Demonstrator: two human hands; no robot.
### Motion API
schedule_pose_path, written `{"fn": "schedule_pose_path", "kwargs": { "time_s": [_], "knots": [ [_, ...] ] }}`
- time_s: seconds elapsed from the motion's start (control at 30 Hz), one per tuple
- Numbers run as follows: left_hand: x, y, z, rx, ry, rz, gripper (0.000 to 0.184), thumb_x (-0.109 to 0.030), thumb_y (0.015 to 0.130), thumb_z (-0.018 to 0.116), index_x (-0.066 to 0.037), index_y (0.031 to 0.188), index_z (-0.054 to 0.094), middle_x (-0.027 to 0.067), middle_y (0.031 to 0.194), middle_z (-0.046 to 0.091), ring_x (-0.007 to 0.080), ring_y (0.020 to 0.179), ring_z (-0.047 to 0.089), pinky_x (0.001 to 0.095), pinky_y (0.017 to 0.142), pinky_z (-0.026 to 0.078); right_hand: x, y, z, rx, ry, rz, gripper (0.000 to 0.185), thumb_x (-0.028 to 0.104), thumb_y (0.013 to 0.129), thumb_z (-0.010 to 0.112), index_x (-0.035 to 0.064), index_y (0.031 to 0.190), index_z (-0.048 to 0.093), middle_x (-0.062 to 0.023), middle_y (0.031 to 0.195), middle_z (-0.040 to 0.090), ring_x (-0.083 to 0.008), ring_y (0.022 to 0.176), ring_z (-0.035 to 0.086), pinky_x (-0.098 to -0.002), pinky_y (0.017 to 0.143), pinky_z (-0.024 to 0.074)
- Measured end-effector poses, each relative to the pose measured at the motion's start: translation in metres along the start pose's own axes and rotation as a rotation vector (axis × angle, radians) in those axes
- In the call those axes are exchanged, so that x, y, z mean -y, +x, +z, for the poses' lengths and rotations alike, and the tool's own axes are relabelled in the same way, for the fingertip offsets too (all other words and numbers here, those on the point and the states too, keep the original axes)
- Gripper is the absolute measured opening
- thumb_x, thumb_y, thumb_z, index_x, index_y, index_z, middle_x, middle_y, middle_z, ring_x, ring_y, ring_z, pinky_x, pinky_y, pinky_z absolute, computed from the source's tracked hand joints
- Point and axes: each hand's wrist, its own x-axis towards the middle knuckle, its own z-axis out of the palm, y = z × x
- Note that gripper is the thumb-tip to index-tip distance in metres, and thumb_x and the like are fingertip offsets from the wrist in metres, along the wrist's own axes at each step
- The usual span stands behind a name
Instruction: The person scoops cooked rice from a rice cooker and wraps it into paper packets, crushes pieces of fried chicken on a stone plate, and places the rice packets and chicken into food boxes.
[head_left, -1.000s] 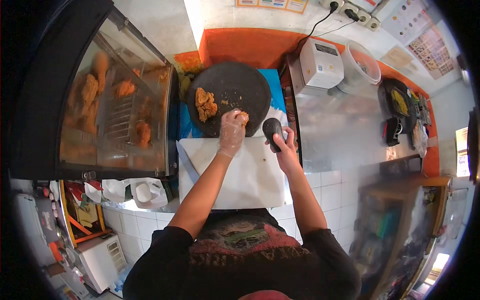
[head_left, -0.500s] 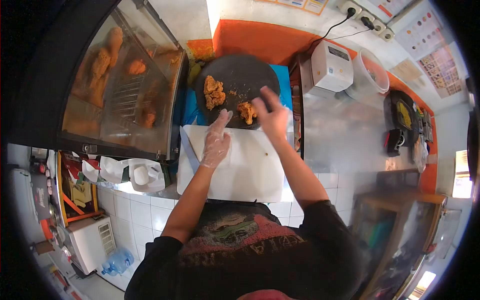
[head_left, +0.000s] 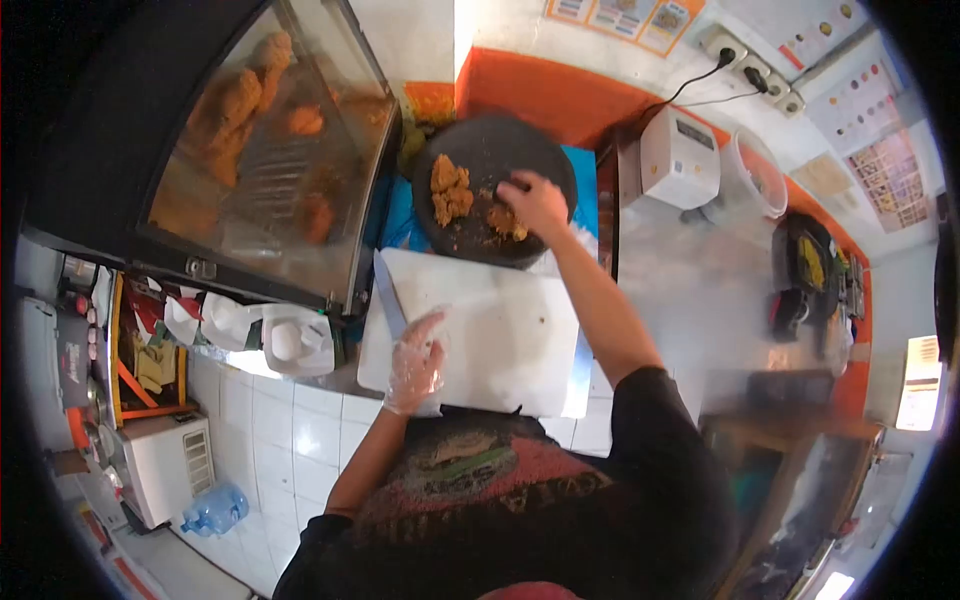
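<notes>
My right hand (head_left: pixel 540 208) is bare, over the dark stone mortar (head_left: pixel 480 140), just above a fried chicken piece (head_left: pixel 507 224). Its fingers are bent and slightly smeared; whether the dark area by them is the pestle or the mortar surface cannot be made out. Another fried piece (head_left: pixel 450 190) lies at the mortar's left, with crumbs between. In a clear plastic glove, my left hand (head_left: pixel 415 362) hovers at the lower left of the white cutting board (head_left: pixel 490 320), fingers apart and holding nothing. Beneath it runs the knife (head_left: pixel 389 292), its lower end hidden by the hand.
A glass-fronted case (head_left: pixel 265 170) with fried chicken stands left. White trays (head_left: pixel 300 340) sit below it. On the right are a steel counter (head_left: pixel 690 300), a white printer-like box (head_left: pixel 680 160) and a clear tub (head_left: pixel 755 175). A water bottle (head_left: pixel 216 508) lies on the floor.
My left hand has left the chicken and moved down over the board. My right hand has gone up over the mortar. The pestle, plain in the oldest frame, cannot be distinguished now. The view has shifted.
</notes>
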Motion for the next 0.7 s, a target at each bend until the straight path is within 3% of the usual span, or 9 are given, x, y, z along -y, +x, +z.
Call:
{"fn": "schedule_pose_path", "kwargs": {
  "time_s": [0.1, 0.23, 0.4, 0.47, 0.5, 0.53, 0.6, 0.67, 0.7],
  "knots": [
    [0.004, 0.001, -0.005, -0.049, 0.100, 0.098, 0.039, -0.008, 0.087, 0.053, -0.002, 0.125, 0.058, 0.0186, 0.126, 0.061, 0.0364, 0.120, 0.056, 0.0431, 0.103, 0.041, 0.030, -0.009, -0.022, -0.277, 0.286, -0.021, 0.052, 0.047, 0.079, 0.069, 0.0191, 0.124, 0.066, -0.0169, 0.105, 0.071, -0.0361, 0.100, 0.068, -0.0449, 0.089, 0.0523],
    [-0.003, -0.020, -0.013, -0.082, 0.084, 0.061, 0.037, -0.008, 0.088, 0.054, -0.002, 0.124, 0.059, 0.0192, 0.121, 0.063, 0.0382, 0.115, 0.057, 0.0436, 0.100, 0.043, -0.021, -0.016, 0.060, -0.251, -0.046, -0.103, 0.048, 0.048, 0.079, 0.069, 0.0184, 0.118, 0.069, -0.0166, 0.102, 0.072, -0.0352, 0.097, 0.069, -0.0450, 0.088, 0.0525],
    [0.014, -0.018, -0.023, -0.123, 0.131, 0.098, 0.037, -0.009, 0.088, 0.054, -0.003, 0.123, 0.060, 0.0192, 0.119, 0.064, 0.0380, 0.111, 0.058, 0.0439, 0.098, 0.044, 0.011, 0.014, -0.002, -0.129, 0.092, -0.104, 0.052, 0.049, 0.080, 0.068, 0.0188, 0.122, 0.066, -0.0161, 0.097, 0.073, -0.0349, 0.095, 0.069, -0.0437, 0.086, 0.0531],
    [0.021, -0.022, -0.023, -0.161, 0.051, 0.067, 0.036, -0.008, 0.087, 0.055, -0.003, 0.122, 0.060, 0.0193, 0.119, 0.064, 0.0378, 0.110, 0.059, 0.0437, 0.098, 0.044, 0.029, -0.013, -0.016, -0.305, 0.273, -0.005, 0.052, 0.049, 0.080, 0.068, 0.0185, 0.122, 0.066, -0.0166, 0.097, 0.072, -0.0354, 0.095, 0.069, -0.0433, 0.086, 0.0530],
    [0.026, -0.025, -0.022, -0.162, 0.048, 0.057, 0.036, -0.008, 0.087, 0.055, -0.003, 0.122, 0.060, 0.0193, 0.119, 0.064, 0.0378, 0.110, 0.059, 0.0437, 0.098, 0.044, 0.021, -0.023, 0.002, -0.452, 0.235, -0.130, 0.053, 0.050, 0.081, 0.068, 0.0186, 0.123, 0.066, -0.0168, 0.102, 0.072, -0.0365, 0.096, 0.068, -0.0437, 0.087, 0.0527],
    [0.031, -0.023, -0.021, -0.181, 0.034, 0.054, 0.036, -0.007, 0.087, 0.055, -0.004, 0.122, 0.061, 0.0194, 0.119, 0.064, 0.0375, 0.111, 0.059, 0.0432, 0.098, 0.044, 0.010, -0.018, 0.018, -0.450, 0.236, -0.131, 0.053, 0.050, 0.081, 0.068, 0.0186, 0.123, 0.066, -0.0168, 0.102, 0.072, -0.0365, 0.096, 0.068, -0.0437, 0.087, 0.0527],
    [0.031, -0.035, -0.022, -0.186, 0.018, 0.043, 0.035, -0.007, 0.086, 0.056, -0.004, 0.121, 0.061, 0.0194, 0.119, 0.064, 0.0373, 0.111, 0.059, 0.0427, 0.098, 0.044, -0.019, -0.020, 0.050, -0.185, -0.016, -0.058, 0.054, 0.051, 0.080, 0.068, 0.0188, 0.123, 0.066, -0.0167, 0.102, 0.072, -0.0368, 0.095, 0.068, -0.0441, 0.086, 0.0528],
    [0.031, -0.021, -0.026, -0.105, 0.072, 0.071, 0.034, -0.007, 0.086, 0.056, -0.004, 0.120, 0.062, 0.0193, 0.119, 0.065, 0.0366, 0.113, 0.059, 0.0422, 0.099, 0.043, -0.013, 0.011, 0.032, -0.169, -0.036, -0.095, 0.053, 0.051, 0.080, 0.068, 0.0190, 0.123, 0.066, -0.0166, 0.101, 0.072, -0.0363, 0.094, 0.069, -0.0442, 0.085, 0.0531],
    [0.009, -0.026, -0.025, -0.146, 0.026, -0.049, 0.033, -0.008, 0.086, 0.057, -0.003, 0.119, 0.062, 0.0191, 0.119, 0.065, 0.0359, 0.114, 0.059, 0.0425, 0.100, 0.043, -0.009, 0.005, 0.021, -0.175, 0.048, -0.051, 0.053, 0.050, 0.080, 0.068, 0.0190, 0.123, 0.066, -0.0167, 0.102, 0.072, -0.0361, 0.095, 0.069, -0.0440, 0.086, 0.0531]
  ]
}}
